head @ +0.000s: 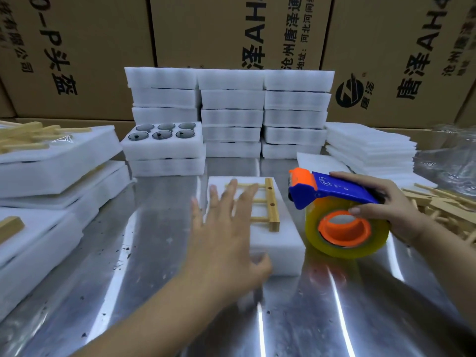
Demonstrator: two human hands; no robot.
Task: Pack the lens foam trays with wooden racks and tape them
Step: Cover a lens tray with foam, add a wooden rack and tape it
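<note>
A white foam tray lies in the middle of the metal table. On its top rests a wooden rack, shaped like a small ladder. My left hand hovers over the tray's left part with fingers spread and straight, covering the rack's left end. My right hand grips a blue and orange tape dispenser with a yellowish clear tape roll, just right of the tray.
Stacks of foam trays stand at the back; one open tray shows dark lenses. Taped packs with racks pile at the left. Thin foam sheets and loose wooden racks lie at the right. Cardboard boxes form the back wall.
</note>
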